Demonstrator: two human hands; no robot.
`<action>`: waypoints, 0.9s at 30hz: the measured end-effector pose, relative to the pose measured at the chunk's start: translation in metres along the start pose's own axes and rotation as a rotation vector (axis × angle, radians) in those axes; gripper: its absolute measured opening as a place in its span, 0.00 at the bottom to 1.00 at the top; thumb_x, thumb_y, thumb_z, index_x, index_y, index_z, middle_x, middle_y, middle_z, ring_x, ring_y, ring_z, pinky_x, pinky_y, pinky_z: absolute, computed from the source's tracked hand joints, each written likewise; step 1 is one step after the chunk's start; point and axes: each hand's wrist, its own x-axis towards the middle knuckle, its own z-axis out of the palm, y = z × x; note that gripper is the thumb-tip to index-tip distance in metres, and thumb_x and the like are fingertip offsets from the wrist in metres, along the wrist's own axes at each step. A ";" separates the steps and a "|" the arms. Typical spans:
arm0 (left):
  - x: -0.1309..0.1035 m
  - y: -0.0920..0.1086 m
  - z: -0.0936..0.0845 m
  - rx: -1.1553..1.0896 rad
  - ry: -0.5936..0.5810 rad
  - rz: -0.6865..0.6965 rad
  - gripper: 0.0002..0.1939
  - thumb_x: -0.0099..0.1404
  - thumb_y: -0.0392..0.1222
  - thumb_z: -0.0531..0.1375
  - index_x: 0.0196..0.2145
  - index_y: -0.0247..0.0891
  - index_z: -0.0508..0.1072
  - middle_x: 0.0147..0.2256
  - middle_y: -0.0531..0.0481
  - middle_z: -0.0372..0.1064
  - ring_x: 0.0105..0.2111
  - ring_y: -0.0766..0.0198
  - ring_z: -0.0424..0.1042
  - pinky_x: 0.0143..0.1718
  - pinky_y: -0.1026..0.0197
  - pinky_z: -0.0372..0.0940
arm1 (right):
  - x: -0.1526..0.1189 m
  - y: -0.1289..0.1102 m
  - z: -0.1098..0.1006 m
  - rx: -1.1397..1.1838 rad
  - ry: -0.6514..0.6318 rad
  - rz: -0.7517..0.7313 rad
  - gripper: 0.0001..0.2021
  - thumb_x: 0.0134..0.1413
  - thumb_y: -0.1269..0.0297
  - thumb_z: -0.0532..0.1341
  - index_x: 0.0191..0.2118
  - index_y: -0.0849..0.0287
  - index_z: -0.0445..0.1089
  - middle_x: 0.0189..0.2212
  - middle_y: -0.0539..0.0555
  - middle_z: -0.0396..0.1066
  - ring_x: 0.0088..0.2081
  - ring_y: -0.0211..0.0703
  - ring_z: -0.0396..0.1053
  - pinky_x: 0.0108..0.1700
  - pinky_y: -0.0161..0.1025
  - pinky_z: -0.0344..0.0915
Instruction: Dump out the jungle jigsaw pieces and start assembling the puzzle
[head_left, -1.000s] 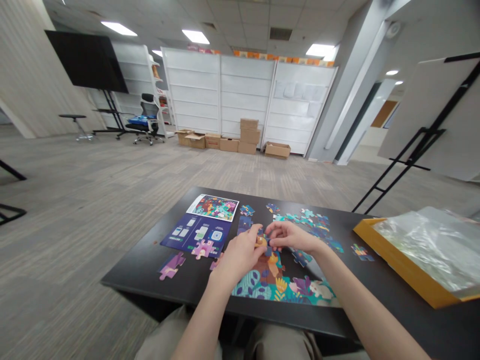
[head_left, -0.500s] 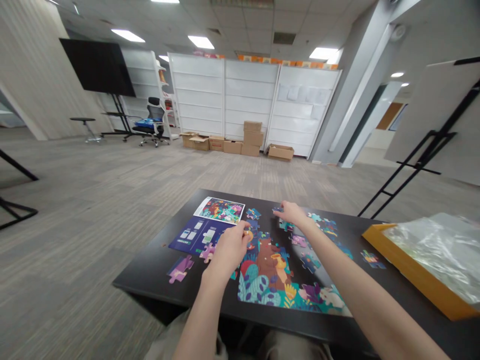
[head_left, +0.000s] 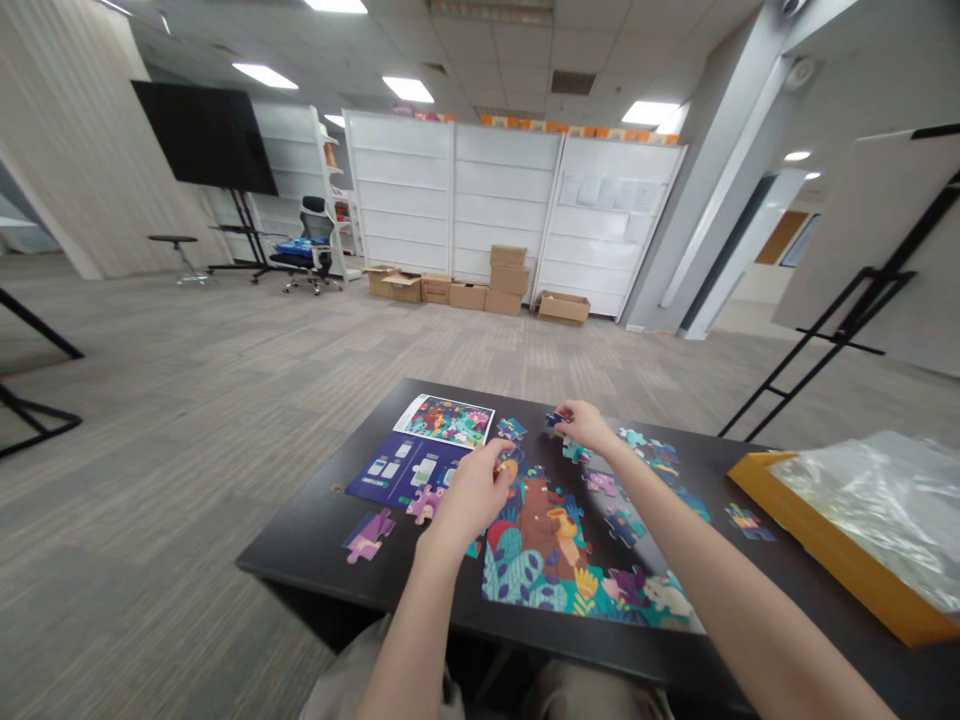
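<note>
On the black table lies a partly joined jigsaw puzzle (head_left: 540,520) with a brown bear, leaves and flowers. At its upper left edge is my left hand (head_left: 480,490), index finger and thumb apart over the joined pieces; its other fingers are partly hidden. Farther back, my right hand (head_left: 589,428) pinches a dark blue puzzle piece (head_left: 555,419) by its right side, close to the tabletop. A loose blue piece (head_left: 511,428) lies between the two hands. Pink and purple pieces (head_left: 370,536) sit left of my left forearm.
A picture sheet (head_left: 450,421) and a dark blue leaflet (head_left: 397,468) lie at the back left. More pieces (head_left: 602,483) are spread beyond the puzzle and to its right. An orange-yellow box (head_left: 832,545) holding clear plastic wrap (head_left: 877,500) stands at the right.
The view has shifted slightly. My right hand keeps its piece at nearly the same spot, and more of the piece shows. The gap between my left thumb and index finger looks a little wider.
</note>
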 end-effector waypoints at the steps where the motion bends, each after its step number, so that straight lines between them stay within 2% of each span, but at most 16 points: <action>1: 0.001 0.000 0.000 -0.002 0.022 0.004 0.15 0.66 0.34 0.56 0.49 0.39 0.75 0.30 0.52 0.72 0.29 0.62 0.72 0.34 0.61 0.64 | -0.005 -0.001 -0.002 0.039 0.009 -0.018 0.06 0.49 0.69 0.68 0.35 0.59 0.74 0.35 0.54 0.79 0.38 0.45 0.77 0.41 0.38 0.70; 3: 0.002 -0.001 0.001 -0.017 0.078 0.002 0.10 0.67 0.37 0.56 0.43 0.39 0.76 0.29 0.52 0.72 0.30 0.62 0.71 0.35 0.61 0.63 | -0.020 -0.003 -0.009 0.235 -0.004 -0.055 0.05 0.53 0.65 0.66 0.35 0.58 0.72 0.34 0.54 0.79 0.35 0.43 0.76 0.37 0.38 0.71; 7: 0.006 0.001 0.003 -0.248 0.120 -0.015 0.07 0.65 0.44 0.59 0.33 0.39 0.73 0.30 0.50 0.75 0.32 0.61 0.74 0.36 0.61 0.64 | -0.065 -0.009 -0.026 0.850 -0.098 -0.073 0.16 0.51 0.51 0.69 0.38 0.57 0.70 0.32 0.53 0.79 0.31 0.41 0.75 0.32 0.37 0.69; 10: 0.006 0.008 0.007 -0.544 0.076 -0.070 0.12 0.61 0.49 0.65 0.34 0.39 0.69 0.29 0.52 0.75 0.29 0.63 0.75 0.31 0.63 0.64 | -0.096 -0.016 -0.032 1.064 -0.134 -0.024 0.20 0.48 0.49 0.73 0.38 0.57 0.70 0.31 0.51 0.77 0.30 0.38 0.73 0.31 0.35 0.68; 12: 0.004 0.014 0.010 -0.666 0.054 -0.127 0.17 0.58 0.50 0.68 0.37 0.39 0.67 0.29 0.53 0.75 0.27 0.65 0.75 0.28 0.65 0.63 | -0.109 -0.021 -0.031 1.175 -0.141 0.005 0.21 0.46 0.49 0.75 0.37 0.56 0.69 0.30 0.49 0.76 0.29 0.36 0.72 0.30 0.34 0.67; 17: -0.002 0.026 0.016 -0.771 0.003 -0.211 0.25 0.56 0.51 0.71 0.46 0.38 0.70 0.32 0.51 0.77 0.29 0.64 0.77 0.26 0.67 0.64 | -0.121 -0.034 -0.021 1.249 -0.169 0.033 0.23 0.41 0.52 0.77 0.39 0.55 0.69 0.32 0.48 0.75 0.29 0.36 0.72 0.30 0.33 0.68; 22: -0.001 0.028 0.024 -0.771 -0.014 -0.239 0.21 0.55 0.54 0.72 0.37 0.36 0.75 0.32 0.47 0.79 0.33 0.60 0.80 0.29 0.66 0.67 | -0.121 -0.037 -0.020 1.204 -0.102 -0.011 0.21 0.44 0.51 0.75 0.39 0.55 0.71 0.34 0.49 0.75 0.31 0.37 0.71 0.31 0.34 0.69; 27: 0.000 0.030 0.036 -0.851 -0.017 -0.214 0.24 0.53 0.55 0.73 0.39 0.35 0.76 0.35 0.44 0.81 0.35 0.57 0.81 0.35 0.61 0.72 | -0.120 -0.031 -0.023 1.158 -0.063 -0.020 0.20 0.44 0.50 0.75 0.39 0.55 0.72 0.34 0.50 0.75 0.31 0.39 0.71 0.32 0.36 0.70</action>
